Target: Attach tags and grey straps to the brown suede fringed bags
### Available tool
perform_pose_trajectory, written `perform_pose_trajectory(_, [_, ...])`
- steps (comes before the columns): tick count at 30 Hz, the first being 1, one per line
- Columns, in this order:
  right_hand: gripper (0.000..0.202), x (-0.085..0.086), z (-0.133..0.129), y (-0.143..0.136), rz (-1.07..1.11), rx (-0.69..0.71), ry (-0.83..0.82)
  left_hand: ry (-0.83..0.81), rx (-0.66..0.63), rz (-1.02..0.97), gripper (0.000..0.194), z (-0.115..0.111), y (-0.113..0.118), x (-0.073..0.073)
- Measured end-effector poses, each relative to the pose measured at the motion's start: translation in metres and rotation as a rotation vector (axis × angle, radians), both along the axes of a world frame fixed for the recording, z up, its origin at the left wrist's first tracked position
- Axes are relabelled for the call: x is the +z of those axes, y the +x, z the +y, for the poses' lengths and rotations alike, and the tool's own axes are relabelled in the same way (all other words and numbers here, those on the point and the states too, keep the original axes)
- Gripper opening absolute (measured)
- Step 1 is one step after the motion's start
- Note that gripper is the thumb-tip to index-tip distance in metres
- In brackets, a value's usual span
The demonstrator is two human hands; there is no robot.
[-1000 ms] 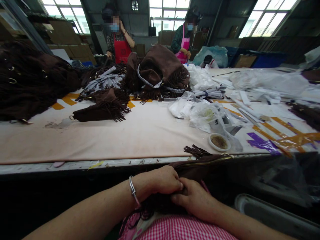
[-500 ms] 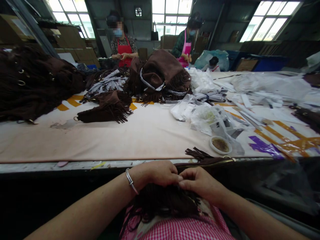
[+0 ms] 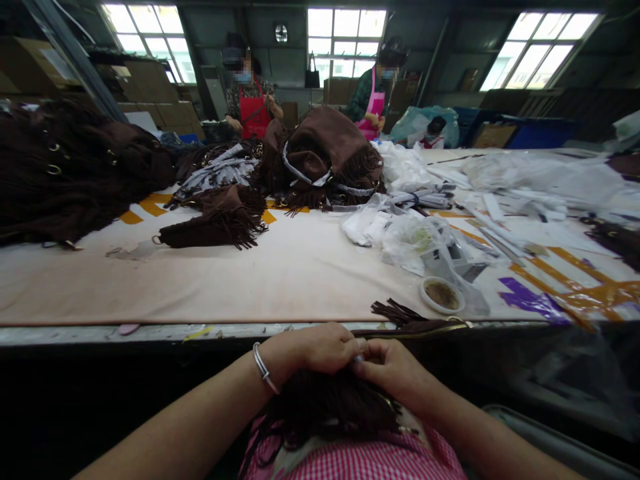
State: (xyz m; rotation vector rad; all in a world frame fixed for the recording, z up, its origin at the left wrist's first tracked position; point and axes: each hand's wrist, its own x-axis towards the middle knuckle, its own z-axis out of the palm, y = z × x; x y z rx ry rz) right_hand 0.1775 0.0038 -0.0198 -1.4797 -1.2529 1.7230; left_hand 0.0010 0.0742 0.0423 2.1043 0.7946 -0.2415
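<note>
A dark brown fringed bag (image 3: 330, 403) lies on my lap against the table edge, its zipped edge and a fringe tassel (image 3: 397, 311) reaching onto the table top. My left hand (image 3: 323, 348), with a silver bangle at the wrist, is closed at the bag's upper edge. Meeting it fingertip to fingertip, my right hand (image 3: 395, 365) is closed in a pinch at the same spot. A small pale bit shows between the fingertips, too small to name. The fingers cover the part of the bag they grip.
A shallow dish of brown stuff (image 3: 442, 295) stands near the right hand, beside crumpled clear plastic bags (image 3: 405, 233). One fringed brown piece (image 3: 215, 223) lies mid-table. Behind are a large brown bag (image 3: 330, 147) and a dark heap (image 3: 75, 173). Two people in aprons stand across the table.
My fingertips have shifted slightly at the bag's edge, and a pale bit now shows between them. Across the table, the person in the red apron has raised one hand. The view has tilted slightly.
</note>
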Motion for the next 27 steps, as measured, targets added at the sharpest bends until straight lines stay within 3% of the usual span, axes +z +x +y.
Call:
perform_pose_trajectory(2, [0.044,-0.001,-0.001,-0.001,-0.033,-0.009,0.03,0.211,0.069,-0.008,0.044,-0.006,0.002,0.001])
perform_pose_trajectory(4, [0.048,-0.002,-0.002,-0.002,-0.049,-0.062,0.026,0.454,0.241,-0.037,0.032,-0.015,0.003,0.001])
perform_pose_trajectory(6, [0.05,-0.003,-0.005,-0.003,-0.033,-0.123,0.002,0.585,0.419,-0.1,0.018,-0.026,0.002,0.0])
perform_pose_trajectory(8, [0.05,-0.003,-0.007,-0.004,0.011,-0.169,-0.04,0.53,0.495,-0.165,0.013,-0.04,-0.001,-0.003])
perform_pose_trajectory(12, [0.048,-0.002,-0.011,-0.007,0.077,-0.232,-0.07,0.293,0.565,-0.177,0.022,-0.064,-0.004,-0.01])
perform_pose_trajectory(19, [0.044,0.001,-0.015,-0.011,0.046,-0.274,-0.046,0.231,0.736,-0.14,0.017,-0.076,0.004,-0.019])
perform_pose_trajectory(24, [0.042,0.0,-0.018,-0.009,0.135,-0.271,-0.08,0.291,0.756,-0.2,0.017,-0.082,0.003,-0.028])
perform_pose_trajectory(27, [0.04,0.001,-0.019,-0.01,0.215,-0.267,-0.122,0.518,0.634,-0.305,0.017,-0.086,0.0,-0.03])
